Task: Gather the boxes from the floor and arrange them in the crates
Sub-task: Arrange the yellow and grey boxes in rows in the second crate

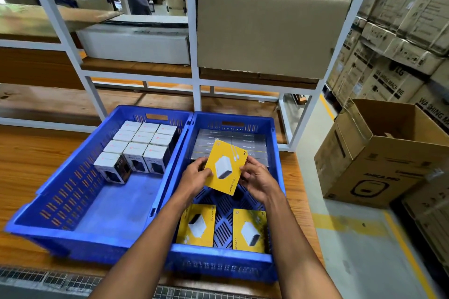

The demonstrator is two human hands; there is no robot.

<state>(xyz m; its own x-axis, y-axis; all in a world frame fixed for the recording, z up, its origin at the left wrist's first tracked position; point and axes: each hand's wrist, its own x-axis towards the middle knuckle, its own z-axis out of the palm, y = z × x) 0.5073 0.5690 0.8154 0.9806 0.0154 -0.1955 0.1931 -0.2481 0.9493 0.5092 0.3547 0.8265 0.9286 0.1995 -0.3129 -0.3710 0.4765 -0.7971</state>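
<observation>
Warehouse shelving of white-painted metal frame [194, 39] stands behind a wooden worktable [31, 155], with a large brown cardboard carton [267, 31] on its right shelf and stacked washing-machine cartons [388, 75] along the right wall. On the grey floor beside the table sits an open brown cardboard box [379, 153].

Two blue slotted plastic crates stand side by side on the table, touching. In the left blue crate [73, 192] small white-topped boxes [141, 145] are packed in neat rows against the far wall. In the right blue crate [277, 153] flat grey boxes [230, 141] lie in rows at the far end, and two flat yellow charger boxes lie near the front wall: one on the left [196, 224] and one on the right [249, 230], apart from each other.

Above the middle of the right crate, both hands hold a third flat yellow charger box [226, 167], tilted. The left hand [194, 175] grips its left edge with curled fingers, and the right hand [258, 177] grips its right edge
</observation>
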